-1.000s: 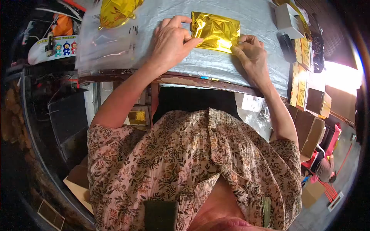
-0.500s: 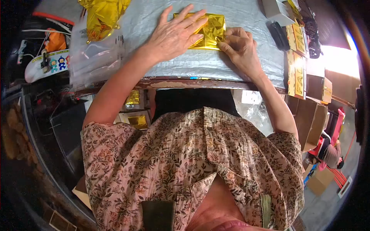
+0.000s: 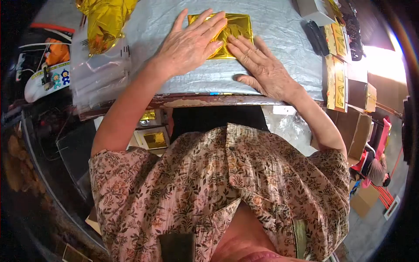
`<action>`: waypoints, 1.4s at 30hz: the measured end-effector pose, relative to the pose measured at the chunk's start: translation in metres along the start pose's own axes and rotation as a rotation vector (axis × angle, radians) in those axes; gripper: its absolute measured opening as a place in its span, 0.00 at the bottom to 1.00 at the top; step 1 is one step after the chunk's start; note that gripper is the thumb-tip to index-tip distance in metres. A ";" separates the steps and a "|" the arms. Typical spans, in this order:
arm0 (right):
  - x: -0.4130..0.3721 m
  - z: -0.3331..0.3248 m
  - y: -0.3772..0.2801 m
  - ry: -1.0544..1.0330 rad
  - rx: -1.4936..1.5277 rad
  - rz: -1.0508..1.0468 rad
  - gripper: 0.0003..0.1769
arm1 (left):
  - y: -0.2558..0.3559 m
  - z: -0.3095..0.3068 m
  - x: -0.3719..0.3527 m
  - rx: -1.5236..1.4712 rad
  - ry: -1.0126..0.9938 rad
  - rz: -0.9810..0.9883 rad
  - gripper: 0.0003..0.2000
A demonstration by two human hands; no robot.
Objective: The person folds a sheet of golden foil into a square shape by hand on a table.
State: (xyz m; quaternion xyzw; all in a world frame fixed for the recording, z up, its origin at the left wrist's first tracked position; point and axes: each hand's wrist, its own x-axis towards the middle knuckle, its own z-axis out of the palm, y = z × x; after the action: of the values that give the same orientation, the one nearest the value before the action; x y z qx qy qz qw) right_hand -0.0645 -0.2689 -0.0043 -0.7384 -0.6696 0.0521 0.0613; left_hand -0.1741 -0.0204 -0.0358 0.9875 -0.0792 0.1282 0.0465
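Note:
A flat rectangle of shiny gold foil (image 3: 240, 27) lies on the grey-blue table cover (image 3: 174, 89). My left hand (image 3: 188, 46) rests flat over its left part, fingers spread. Over the lower right part lies my right hand (image 3: 261, 66), palm down, its fingers stretched out on the foil and its thumb apart near the table's front. Both hands press on the foil from above and cover much of it, so whether anything is wrapped inside cannot be seen.
Crumpled gold foil (image 3: 104, 24) and clear plastic sleeves (image 3: 100, 72) lie at the left. A black object (image 3: 316, 38), a white box (image 3: 315, 13) and printed yellow boxes (image 3: 337, 83) line the right edge. Another person (image 3: 376, 168) is at the far right.
My right hand has gone from pinching the foil's right edge to lying flat on it. My left hand stays spread on the foil. The view has shifted slightly.

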 end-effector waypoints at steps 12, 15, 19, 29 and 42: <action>-0.002 0.004 0.004 0.078 0.049 -0.029 0.40 | 0.015 -0.055 -0.013 -0.079 0.102 0.201 0.13; 0.000 0.006 0.001 0.158 0.052 -0.032 0.37 | 0.017 -0.042 -0.011 0.076 0.193 0.289 0.05; 0.008 0.010 0.003 0.354 0.082 -0.046 0.29 | 0.015 -0.040 -0.003 0.088 0.225 0.369 0.03; 0.009 -0.051 -0.010 0.459 1.127 0.409 0.14 | 0.009 -0.069 -0.007 -1.283 0.399 -0.378 0.26; -0.005 -0.033 -0.033 0.670 1.784 0.449 0.14 | 0.105 -0.047 0.004 -2.091 0.692 -0.465 0.15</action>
State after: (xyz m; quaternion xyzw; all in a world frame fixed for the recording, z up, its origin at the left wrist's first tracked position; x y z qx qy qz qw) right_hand -0.0923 -0.2713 0.0330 -0.5080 -0.1763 0.3373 0.7727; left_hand -0.1991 -0.1195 0.0177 0.3657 0.0552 0.2541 0.8937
